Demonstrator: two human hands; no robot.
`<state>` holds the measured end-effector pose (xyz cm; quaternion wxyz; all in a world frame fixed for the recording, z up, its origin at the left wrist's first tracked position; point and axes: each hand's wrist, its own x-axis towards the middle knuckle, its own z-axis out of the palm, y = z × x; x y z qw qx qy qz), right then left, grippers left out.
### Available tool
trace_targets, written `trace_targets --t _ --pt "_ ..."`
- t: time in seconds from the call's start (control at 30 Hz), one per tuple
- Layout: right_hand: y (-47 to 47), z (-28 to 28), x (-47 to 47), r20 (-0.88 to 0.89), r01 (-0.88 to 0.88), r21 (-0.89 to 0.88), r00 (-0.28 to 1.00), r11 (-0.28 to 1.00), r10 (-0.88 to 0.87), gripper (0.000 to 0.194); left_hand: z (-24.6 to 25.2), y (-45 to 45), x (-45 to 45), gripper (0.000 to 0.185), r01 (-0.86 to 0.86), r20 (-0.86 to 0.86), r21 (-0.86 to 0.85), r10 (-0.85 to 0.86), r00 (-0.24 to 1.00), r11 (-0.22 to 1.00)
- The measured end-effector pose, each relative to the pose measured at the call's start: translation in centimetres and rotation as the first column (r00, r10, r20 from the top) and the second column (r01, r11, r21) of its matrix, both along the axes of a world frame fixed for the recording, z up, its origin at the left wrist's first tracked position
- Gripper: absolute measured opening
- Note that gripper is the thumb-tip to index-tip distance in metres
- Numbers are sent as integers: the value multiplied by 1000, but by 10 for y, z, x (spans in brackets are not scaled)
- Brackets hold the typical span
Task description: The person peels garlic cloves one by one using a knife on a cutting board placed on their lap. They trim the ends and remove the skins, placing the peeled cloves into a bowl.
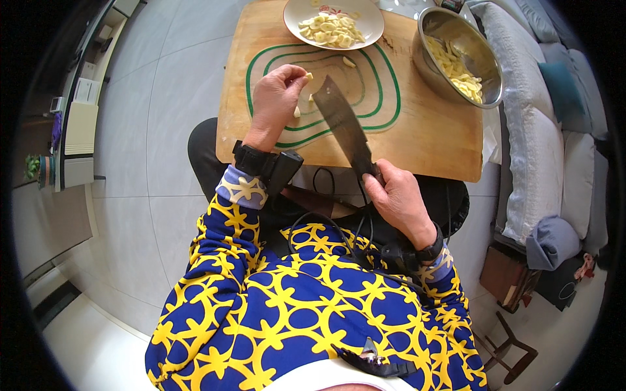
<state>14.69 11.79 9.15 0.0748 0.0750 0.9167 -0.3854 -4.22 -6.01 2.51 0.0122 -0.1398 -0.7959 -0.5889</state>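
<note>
A small pale piece (309, 76), which looks like garlic, is pinched between the thumb and fingertips of my left hand (279, 97) above a translucent mat with green rings (384, 107). My right hand (398, 195) grips the handle of a cleaver (341, 117). Its dark, broad blade slants up and left over the mat, with the tip just right of my left fingers. On the mat, two pale bits lie by my left hand, one a cut clove (297, 112). Another piece (348, 62) rests farther back, below the plate.
The mat lies on a large wooden board (435, 146). At its far edge stands a white plate (374, 36) with pale slices (332, 30). A steel bowl (493, 85) at the back right holds yellowish pieces (462, 78). Black cables (293, 225) hang across my lap. A sofa (530, 127) stands right.
</note>
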Motion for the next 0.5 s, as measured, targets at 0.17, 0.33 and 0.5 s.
trace_targets --t 0.17,0.33,0.5 --pt "-5 -4 -6 21 -37 -19 999 999 37 22 13 -9 8 12 -33 328 315 -76 942 948" --pt "0 -4 -10 0 -5 16 1000 1000 5 22 18 -11 13 13 -59 424 403 -129 896 913" --pt "9 -4 -13 -15 47 88 999 995 -46 21 5 1 19 15 40 290 267 -120 950 963"
